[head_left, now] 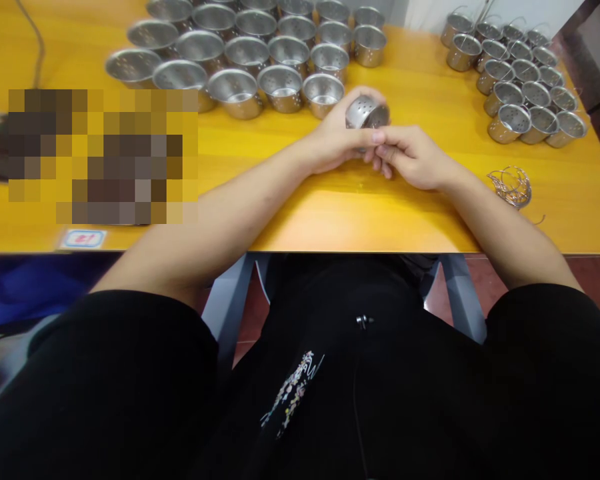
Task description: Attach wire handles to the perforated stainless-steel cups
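Observation:
A perforated metal cup (361,111) is tilted on its side above the table, with my left hand (333,139) wrapped around it. My right hand (414,159) meets it at the cup's near side, thumb and fingers pinched together, the thumb tip by my left thumb. Whatever lies between those right fingertips is hidden. To the right of my right forearm lies a small heap of bent wire handles (513,187).
Rows of perforated metal cups (235,93) without visible handles stand at the back left. Another group of cups (511,125), several with wire handles, is at the right. A small label (83,239) sits at the yellow table's (310,223) front edge. A blurred-out patch covers the left.

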Available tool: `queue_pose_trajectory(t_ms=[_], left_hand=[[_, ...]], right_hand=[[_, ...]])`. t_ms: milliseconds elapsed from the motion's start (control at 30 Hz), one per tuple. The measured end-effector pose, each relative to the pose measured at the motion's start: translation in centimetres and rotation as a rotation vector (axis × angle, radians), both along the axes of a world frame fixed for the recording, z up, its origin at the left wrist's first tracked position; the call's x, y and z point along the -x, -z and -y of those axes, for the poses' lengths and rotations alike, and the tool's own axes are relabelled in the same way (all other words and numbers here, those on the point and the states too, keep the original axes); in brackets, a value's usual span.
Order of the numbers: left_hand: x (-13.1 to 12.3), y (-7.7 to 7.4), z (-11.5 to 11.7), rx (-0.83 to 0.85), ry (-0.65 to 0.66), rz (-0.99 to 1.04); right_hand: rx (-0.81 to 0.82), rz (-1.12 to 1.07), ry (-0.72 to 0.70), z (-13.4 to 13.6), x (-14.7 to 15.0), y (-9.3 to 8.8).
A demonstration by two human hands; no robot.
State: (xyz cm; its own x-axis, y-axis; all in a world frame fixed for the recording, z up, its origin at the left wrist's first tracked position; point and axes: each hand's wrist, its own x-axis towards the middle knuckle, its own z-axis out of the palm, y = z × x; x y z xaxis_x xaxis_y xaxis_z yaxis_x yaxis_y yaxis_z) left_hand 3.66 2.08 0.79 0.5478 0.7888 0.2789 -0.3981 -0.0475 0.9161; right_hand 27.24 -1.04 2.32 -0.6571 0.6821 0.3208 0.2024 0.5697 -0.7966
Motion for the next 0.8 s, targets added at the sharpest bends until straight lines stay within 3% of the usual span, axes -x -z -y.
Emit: queue_pose_trajectory(t_ms=[200,600,800], left_hand=[[0.04,0.20,0.03,0.047,-0.001,-0.049],[-0.11,0.49,-0.19,-0.044,0.048,0.025],[-0.24,0.65,-0.27,-0.045,-0.007,0.006]], right_hand=[[-0.015,-0.001,-0.019,-0.19,-0.10,0.00],[0.013,-0.024,-0.047,0.16,0.00,-0.19],[0.062,-0.004,-0.005,0.30,0.10,-0.39]])
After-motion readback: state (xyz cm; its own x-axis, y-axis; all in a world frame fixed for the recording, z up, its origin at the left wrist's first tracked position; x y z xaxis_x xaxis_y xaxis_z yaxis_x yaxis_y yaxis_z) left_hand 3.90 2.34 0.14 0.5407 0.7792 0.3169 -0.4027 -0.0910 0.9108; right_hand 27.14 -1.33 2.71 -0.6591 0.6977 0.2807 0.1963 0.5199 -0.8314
